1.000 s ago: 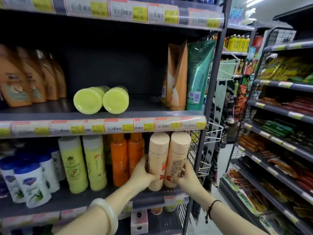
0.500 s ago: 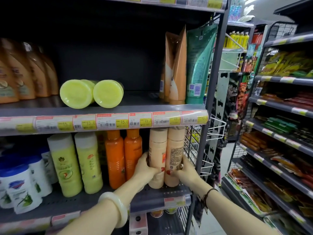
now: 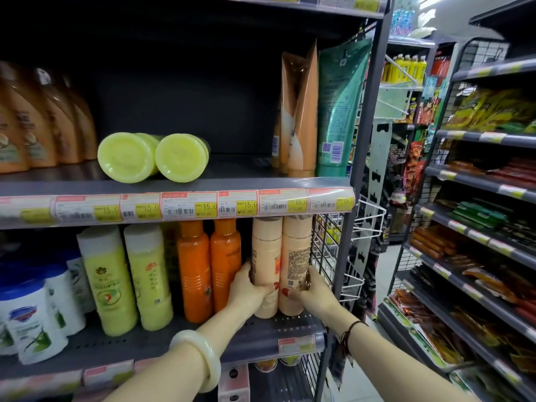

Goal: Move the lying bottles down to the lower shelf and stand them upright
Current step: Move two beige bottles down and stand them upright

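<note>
Two peach bottles stand upright side by side at the right end of the lower shelf (image 3: 278, 326). My left hand (image 3: 249, 288) grips the left peach bottle (image 3: 265, 256) low on its body. My right hand (image 3: 311, 290) grips the right peach bottle (image 3: 295, 256) the same way. Both bottle bases rest on the shelf. On the upper shelf (image 3: 246, 181) two lime-green bottles (image 3: 127, 156) (image 3: 181, 156) lie on their sides with their round bases toward me.
Two orange bottles (image 3: 194, 268) and two yellow-green bottles (image 3: 108, 280) stand left of the peach ones. White bottles (image 3: 32, 317) fill the far left. Pouches (image 3: 301, 117) stand at the upper shelf's right end. A wire side panel (image 3: 330, 245) closes the shelf's right end. An aisle runs on the right.
Both hands have pushed the two peach bottles further back under the upper shelf, so their caps now sit behind its price strip. The view has shifted slightly.
</note>
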Demonstrator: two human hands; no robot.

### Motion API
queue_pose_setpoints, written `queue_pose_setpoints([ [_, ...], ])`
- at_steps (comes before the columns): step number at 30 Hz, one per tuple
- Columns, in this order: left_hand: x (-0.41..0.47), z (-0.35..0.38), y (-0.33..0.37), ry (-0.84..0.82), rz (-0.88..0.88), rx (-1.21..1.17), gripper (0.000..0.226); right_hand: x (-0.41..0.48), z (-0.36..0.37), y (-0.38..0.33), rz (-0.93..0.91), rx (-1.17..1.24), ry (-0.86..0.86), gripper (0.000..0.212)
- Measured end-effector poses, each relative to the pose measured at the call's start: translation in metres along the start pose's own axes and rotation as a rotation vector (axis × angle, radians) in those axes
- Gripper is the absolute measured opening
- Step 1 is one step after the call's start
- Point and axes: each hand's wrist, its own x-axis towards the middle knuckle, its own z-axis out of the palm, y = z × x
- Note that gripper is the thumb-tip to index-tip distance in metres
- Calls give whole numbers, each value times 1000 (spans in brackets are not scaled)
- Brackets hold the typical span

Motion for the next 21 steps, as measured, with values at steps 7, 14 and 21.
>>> queue_pose_setpoints([
  [7,-8,-8,9,23,7,131,64,-8,0,-10,-4,-209,43,43],
  [14,-28,-39,25,-224,-27,484,49,-35,-7,-36,103,-441,-83,23],
  [21,-41,-96,50,-542,-31,805,37,-65,9,-98,112,-707,-415,35],
])
